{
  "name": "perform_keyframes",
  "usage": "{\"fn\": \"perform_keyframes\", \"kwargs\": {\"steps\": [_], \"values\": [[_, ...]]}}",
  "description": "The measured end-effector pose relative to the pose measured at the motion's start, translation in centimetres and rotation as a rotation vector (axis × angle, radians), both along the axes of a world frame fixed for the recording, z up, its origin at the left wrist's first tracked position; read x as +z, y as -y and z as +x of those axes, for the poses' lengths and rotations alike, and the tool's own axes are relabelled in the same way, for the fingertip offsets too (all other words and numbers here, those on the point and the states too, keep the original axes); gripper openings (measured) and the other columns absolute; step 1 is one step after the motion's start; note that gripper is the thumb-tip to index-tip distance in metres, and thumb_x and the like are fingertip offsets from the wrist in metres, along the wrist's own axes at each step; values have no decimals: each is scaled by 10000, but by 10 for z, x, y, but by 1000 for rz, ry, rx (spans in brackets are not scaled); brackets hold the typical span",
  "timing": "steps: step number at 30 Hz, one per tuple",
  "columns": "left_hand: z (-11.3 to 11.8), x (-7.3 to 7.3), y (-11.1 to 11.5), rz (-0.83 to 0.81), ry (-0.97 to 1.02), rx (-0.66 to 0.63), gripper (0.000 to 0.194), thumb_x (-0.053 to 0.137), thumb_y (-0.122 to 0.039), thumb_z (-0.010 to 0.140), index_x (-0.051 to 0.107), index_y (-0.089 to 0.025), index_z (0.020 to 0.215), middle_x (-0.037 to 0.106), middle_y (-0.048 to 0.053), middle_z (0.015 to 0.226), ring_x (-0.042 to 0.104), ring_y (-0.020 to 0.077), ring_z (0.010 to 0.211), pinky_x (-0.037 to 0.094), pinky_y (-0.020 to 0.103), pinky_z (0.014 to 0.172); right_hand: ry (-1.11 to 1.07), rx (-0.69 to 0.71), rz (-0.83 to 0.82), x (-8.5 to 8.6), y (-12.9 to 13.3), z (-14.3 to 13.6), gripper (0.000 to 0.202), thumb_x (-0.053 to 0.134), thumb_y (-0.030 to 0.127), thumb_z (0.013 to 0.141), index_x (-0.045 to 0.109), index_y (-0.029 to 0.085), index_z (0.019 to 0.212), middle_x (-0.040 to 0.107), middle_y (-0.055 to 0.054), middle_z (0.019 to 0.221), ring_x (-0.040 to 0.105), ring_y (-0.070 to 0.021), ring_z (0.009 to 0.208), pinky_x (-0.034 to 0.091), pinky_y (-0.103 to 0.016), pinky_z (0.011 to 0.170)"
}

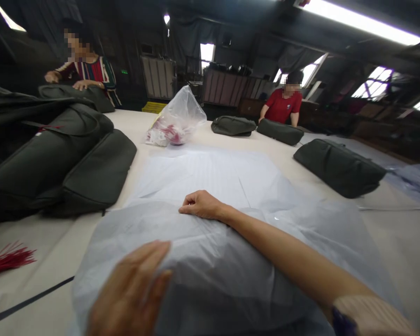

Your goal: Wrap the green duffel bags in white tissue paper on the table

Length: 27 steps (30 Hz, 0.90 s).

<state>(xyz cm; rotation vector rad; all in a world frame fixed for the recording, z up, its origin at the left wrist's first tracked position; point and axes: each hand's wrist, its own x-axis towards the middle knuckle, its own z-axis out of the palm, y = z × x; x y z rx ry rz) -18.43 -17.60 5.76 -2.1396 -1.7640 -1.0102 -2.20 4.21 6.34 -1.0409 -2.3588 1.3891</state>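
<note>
A large translucent plastic bag [126, 228] is spread in front of me, wrinkled, with something dark showing through its near part. My right hand [203, 204] reaches across it with curled fingers, pinching the plastic near its far side. Close to the camera, my left hand [133, 289] is blurred by motion. Its fingers are stretched out, the thumb apart, over the near left part of the plastic. Whether it touches the plastic I cannot tell. Beyond my right hand lie flat, whitish plastic sheets [210, 170].
Dark bags [98, 172] are piled at left, beside red ties [10, 259] and a black strap [31, 298]. A clear bag of red and white items [177, 123] stands ahead. More dark bags [339, 165] lie right. Two people [91, 74] [283, 106] work across the table [399, 242].
</note>
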Motion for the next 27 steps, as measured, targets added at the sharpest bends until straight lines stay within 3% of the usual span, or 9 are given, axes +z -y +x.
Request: {"fn": "perform_keyframes", "kwargs": {"steps": [2,4,9,11,14,16,19,23,27], "values": [[48,7,-22,4,-91,-119,371,485,-296,939,561,-271,1301,655,47,1250,614,229,1139,491,358,984,29,0,41,2,-6,-2,177,716,352,757,707,177,733,620,45,661,547,-108,679,394,-221,632],[77,5,-43,4,-147,-65,338,396,-312,978,633,-194,1188,692,89,1166,648,235,1057,518,377,911,44,-42,111,17,-14,5,163,696,342,790,726,183,805,640,35,692,565,-115,692,412,-226,649],[79,-1,-67,-215,-181,51,341,410,-333,979,657,-185,1161,690,89,1182,646,251,1051,527,416,876,-216,-165,414,91,5,71,337,500,418,950,671,219,1162,707,-29,1075,640,-163,969,464,-290,893],[75,3,-67,-240,-213,58,358,422,-330,969,641,-179,1208,661,102,1247,626,266,1100,523,429,888,-209,-82,514,101,33,99,418,439,467,975,610,228,1272,639,-50,1278,576,-190,1176,409,-324,1028],[73,6,-66,-255,-327,53,381,406,-300,956,635,-186,1238,608,125,1331,605,309,1138,531,463,853,52,92,511,78,69,120,595,447,557,949,473,191,1418,476,-99,1469,416,-236,1366,284,-388,1152],[69,4,-66,-256,-435,22,374,399,-254,934,667,-231,1194,578,109,1372,595,342,1149,534,488,812,227,79,442,58,77,126,727,432,636,923,390,157,1469,388,-139,1521,352,-273,1407,230,-456,1174],[57,-9,-72,-178,-550,-27,378,410,-205,893,699,-271,1126,573,85,1381,551,373,1214,516,537,853,302,-118,386,53,75,152,762,324,691,929,338,180,1494,329,-129,1551,303,-279,1432,171,-516,1181],[39,-24,-83,-38,-645,-187,449,373,-64,842,710,-244,1076,602,98,1343,519,307,1279,441,512,1033,240,-381,431,64,79,227,744,292,698,933,341,214,1496,348,-95,1549,294,-261,1437,118,-498,1195],[32,-29,-89,63,-689,-248,438,344,-42,856,717,-204,1018,621,145,1300,539,317,1259,446,503,1033,216,-499,308,40,79,298,759,347,702,913,463,159,1430,422,-126,1502,329,-272,1420,174,-454,1197]]}}
